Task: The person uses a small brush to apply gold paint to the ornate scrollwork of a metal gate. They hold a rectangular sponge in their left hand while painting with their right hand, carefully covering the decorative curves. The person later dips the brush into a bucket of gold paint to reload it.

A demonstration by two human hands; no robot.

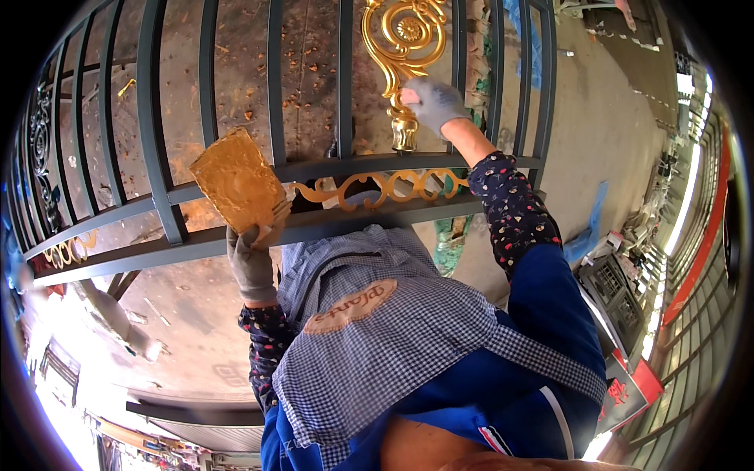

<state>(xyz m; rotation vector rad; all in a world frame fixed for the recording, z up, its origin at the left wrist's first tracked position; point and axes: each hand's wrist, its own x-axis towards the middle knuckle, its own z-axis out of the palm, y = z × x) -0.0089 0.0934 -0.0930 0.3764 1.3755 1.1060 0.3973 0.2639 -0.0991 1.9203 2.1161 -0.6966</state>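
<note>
Gold-smeared rectangular board (238, 180) is gripped in the gloved left hand (251, 263), by the dark-grey metal railing (276, 78); the gloved right hand (437, 106) curls its fingers at the shiny golden scroll ornament (408, 30), grip unclear. Level board, light touch seem wisest.

A: What colour is the railing?
B: Dark blue-grey bars (150, 102). The large scrolled ornament (409, 30) is shiny gold; the lower scroll strip (386, 187) is a duller, tan gold.

A: And the flat slab (238, 182)?
B: Golden brown, streaked in lighter and darker patches.

A: The hands?
B: Both the left hand (251, 263) and the right hand (437, 106) show grey gloves.

A: The clothes?
B: Black sleeve covers (518, 206) scattered with small red and cream motifs, a bright blue jacket (550, 314) with a white stripe, and an apron (377, 353) in fine navy-and-white check with a tan oval patch (353, 306).

A: The floor (236, 86)?
B: Mottled rusty brown beneath the bars, paler grey-beige to the right.
</note>
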